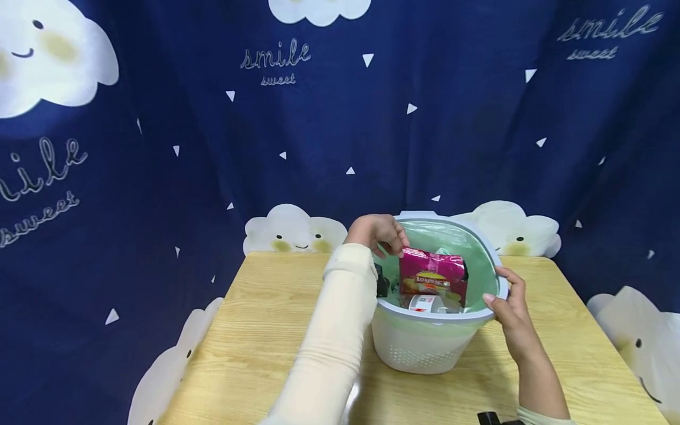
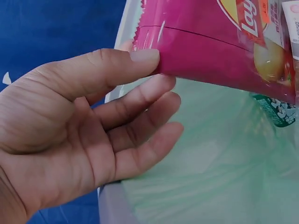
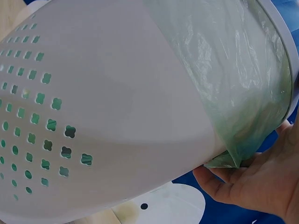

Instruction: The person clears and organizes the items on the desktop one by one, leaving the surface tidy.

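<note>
A white trash bin with a pale rim and a green plastic liner stands tilted on the table. My left hand pinches the corner of a magenta Lay's chip bag between thumb and index finger, over the bin's mouth; the other fingers curl loosely below. At the bin's right side, my right hand grips the rim, thumb on top. The right wrist view shows that hand by the liner's folded-over edge. A clear bottle with a white-and-red label lies inside.
The bin stands on a light wooden table. A dark blue curtain with clouds and triangles hangs behind and at both sides. Inside the bin, a small green-labelled item lies under the chip bag. A black object shows at the bottom edge.
</note>
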`<state>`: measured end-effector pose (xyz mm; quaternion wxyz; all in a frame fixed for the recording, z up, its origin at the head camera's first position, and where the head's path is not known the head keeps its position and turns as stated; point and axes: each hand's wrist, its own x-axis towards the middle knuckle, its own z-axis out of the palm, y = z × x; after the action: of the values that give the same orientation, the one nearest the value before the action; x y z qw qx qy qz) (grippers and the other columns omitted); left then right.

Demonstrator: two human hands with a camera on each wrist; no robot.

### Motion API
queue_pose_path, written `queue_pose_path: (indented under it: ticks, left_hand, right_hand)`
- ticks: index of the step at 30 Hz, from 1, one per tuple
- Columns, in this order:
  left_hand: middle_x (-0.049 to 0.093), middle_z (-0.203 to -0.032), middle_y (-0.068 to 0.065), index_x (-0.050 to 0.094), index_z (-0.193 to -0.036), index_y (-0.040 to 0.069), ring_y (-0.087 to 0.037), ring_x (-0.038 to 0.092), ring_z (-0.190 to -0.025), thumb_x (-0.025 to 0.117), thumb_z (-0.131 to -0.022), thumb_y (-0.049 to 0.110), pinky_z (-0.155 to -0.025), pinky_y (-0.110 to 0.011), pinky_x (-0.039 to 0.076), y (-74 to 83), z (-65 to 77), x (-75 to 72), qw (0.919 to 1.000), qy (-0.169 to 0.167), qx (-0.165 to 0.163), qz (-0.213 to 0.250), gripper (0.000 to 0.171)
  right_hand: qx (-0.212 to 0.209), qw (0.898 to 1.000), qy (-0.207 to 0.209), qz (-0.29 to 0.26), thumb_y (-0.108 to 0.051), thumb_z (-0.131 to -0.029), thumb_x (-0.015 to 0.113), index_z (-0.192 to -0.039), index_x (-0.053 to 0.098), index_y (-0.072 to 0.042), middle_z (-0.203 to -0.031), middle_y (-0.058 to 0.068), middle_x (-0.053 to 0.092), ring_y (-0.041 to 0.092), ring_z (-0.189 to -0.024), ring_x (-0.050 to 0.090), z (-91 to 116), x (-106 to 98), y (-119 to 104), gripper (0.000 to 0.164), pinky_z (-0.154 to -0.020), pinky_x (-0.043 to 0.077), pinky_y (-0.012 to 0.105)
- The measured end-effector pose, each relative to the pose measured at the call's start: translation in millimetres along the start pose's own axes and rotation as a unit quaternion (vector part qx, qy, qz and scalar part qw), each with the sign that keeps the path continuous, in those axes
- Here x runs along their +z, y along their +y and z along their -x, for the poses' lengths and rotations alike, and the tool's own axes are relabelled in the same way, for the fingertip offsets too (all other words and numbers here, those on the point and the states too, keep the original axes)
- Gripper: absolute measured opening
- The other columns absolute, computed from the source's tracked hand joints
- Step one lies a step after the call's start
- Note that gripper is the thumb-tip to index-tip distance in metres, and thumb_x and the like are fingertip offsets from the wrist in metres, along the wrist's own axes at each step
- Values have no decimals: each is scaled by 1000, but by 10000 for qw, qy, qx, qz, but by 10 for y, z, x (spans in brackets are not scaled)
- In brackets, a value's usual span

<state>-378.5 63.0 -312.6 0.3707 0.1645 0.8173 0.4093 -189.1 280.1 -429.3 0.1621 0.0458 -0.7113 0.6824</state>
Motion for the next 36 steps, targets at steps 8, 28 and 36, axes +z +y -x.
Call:
queue_pose_path:
  ticks: [8, 28, 36]
  left_hand:
    - [65, -89, -14, 69, -97, 1, -22, 56, -73, 63, -82, -7, -83, -49, 47, 10, -3, -39, 9990, 68, 362, 243, 19]
    - [63, -96, -9, 63, -113, 3, -19, 59, -89, 64, -87, 8, -75, -34, 51, -645, 584, -70, 9534, 1238, 2625, 827, 26]
    - [62, -102, -16, 59, -115, -4, -17, 58, -85, 65, -86, 3, -72, -29, 48, -1106, 784, 166, 8953, 2424, 3409, 1535, 31]
  right_hand:
    - [-85, 9999, 4, -117, -11, -94, 40, -137, 21, -25, -131, 8, 25, 14, -103, 44, -16, -42, 16, 49, -73, 40, 21]
    - [-588, 9972, -191, 425, 2, -94, 45, -147, 24, -11, -137, -1, 37, 10, -123, 32, 85, -209, -36, 58, -88, 34, 12]
    - [-760, 9947, 505, 480, -1, -95, 49, -140, 38, -6, -125, -7, 46, 7, -114, 44, 112, -357, -30, 47, -84, 37, 9]
